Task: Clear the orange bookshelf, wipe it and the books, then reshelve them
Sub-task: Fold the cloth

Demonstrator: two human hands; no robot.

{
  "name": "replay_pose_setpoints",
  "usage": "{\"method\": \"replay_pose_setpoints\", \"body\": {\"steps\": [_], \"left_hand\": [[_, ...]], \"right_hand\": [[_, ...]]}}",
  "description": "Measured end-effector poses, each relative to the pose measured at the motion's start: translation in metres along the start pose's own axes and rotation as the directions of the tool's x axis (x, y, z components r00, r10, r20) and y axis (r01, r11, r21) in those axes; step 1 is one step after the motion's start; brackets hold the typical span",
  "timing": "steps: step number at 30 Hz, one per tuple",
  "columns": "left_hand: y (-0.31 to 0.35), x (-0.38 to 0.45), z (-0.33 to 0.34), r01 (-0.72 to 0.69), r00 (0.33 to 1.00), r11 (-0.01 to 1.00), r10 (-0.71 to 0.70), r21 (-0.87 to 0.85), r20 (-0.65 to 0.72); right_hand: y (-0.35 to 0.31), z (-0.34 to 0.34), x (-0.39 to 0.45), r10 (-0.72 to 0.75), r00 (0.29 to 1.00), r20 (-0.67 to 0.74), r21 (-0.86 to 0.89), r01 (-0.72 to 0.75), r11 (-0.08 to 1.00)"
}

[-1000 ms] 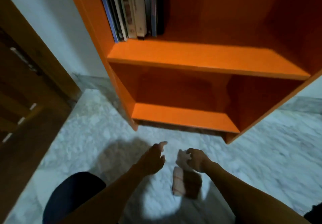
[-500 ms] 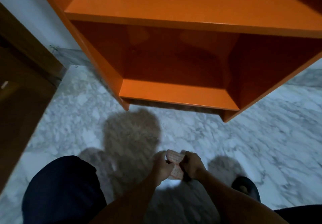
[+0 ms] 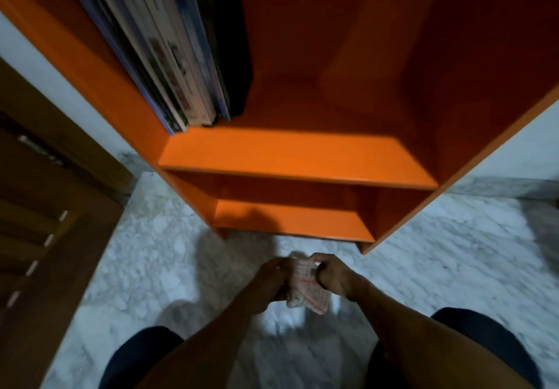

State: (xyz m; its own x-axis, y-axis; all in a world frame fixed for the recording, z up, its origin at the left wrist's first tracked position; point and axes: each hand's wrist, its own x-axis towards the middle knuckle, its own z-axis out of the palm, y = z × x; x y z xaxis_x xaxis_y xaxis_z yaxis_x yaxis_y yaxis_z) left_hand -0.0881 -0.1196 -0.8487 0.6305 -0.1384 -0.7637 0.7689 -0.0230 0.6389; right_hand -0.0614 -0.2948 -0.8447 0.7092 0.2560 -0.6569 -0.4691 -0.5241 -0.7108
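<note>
Both hands have come up off the floor a little, and the view has tipped up, so the books show again at the top. Nearest are two dark knees, low in the picture. Just past them, the left hand (image 3: pixel 267 282) and the right hand (image 3: pixel 332 276) hold a small cloth (image 3: pixel 307 292) between them. The fingers of both hands are curled round it, one hand on each side, and the cloth hangs bunched over the marble floor (image 3: pixel 438 267). It looks like the person is getting the cloth ready to wipe. Farther on stands the orange bookshelf (image 3: pixel 290 158). Its bottom shelf (image 3: pixel 290 222) has nothing on it. The shelf above still has a row of books (image 3: pixel 169 55) standing at its left end, leaning on the left wall of the bookshelf. The rest of that shelf is bare. So I think the clearing is not done yet, since those books still have to come out. A brown wooden door (image 3: pixel 45 207) is off to the left.
</note>
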Motion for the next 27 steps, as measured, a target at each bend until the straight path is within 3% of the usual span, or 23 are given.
{"method": "replay_pose_setpoints", "body": {"steps": [5,8,11,14,17,19,22,27], "left_hand": [[0.114,-0.103,0.016,-0.091,0.996,0.987,0.087,0.130,0.034],[0.172,-0.167,0.022,-0.204,0.978,0.925,0.204,0.321,0.034],[0.222,-0.222,0.028,-0.330,0.940,0.770,0.324,0.546,0.111],[0.262,-0.274,0.033,-0.498,0.842,0.522,0.480,0.692,0.244],[0.303,-0.318,0.041,-0.555,0.768,0.295,0.540,0.778,0.344],[0.333,-0.345,0.048,-0.589,0.753,0.246,0.513,0.770,0.412],[0.373,-0.386,0.064,-0.654,0.720,0.273,0.510,0.705,0.470],[0.432,-0.442,0.116,-0.771,0.588,0.203,0.591,0.604,0.553]], "right_hand": [[-0.088,-0.052,-0.079,-0.054,0.992,-0.112,-0.022,0.052,0.998],[-0.152,-0.082,-0.149,-0.100,0.982,-0.160,-0.008,0.100,0.995],[-0.212,-0.110,-0.226,-0.216,0.955,-0.201,-0.060,0.209,0.976],[-0.263,-0.134,-0.297,-0.255,0.937,-0.240,-0.079,0.243,0.967],[-0.305,-0.157,-0.356,-0.269,0.926,-0.266,-0.127,0.244,0.962],[-0.331,-0.172,-0.392,-0.285,0.906,-0.314,-0.141,0.252,0.957],[-0.365,-0.193,-0.438,-0.336,0.873,-0.353,-0.232,0.266,0.936],[-0.397,-0.224,-0.497,-0.364,0.857,-0.365,-0.308,0.257,0.916]]}}
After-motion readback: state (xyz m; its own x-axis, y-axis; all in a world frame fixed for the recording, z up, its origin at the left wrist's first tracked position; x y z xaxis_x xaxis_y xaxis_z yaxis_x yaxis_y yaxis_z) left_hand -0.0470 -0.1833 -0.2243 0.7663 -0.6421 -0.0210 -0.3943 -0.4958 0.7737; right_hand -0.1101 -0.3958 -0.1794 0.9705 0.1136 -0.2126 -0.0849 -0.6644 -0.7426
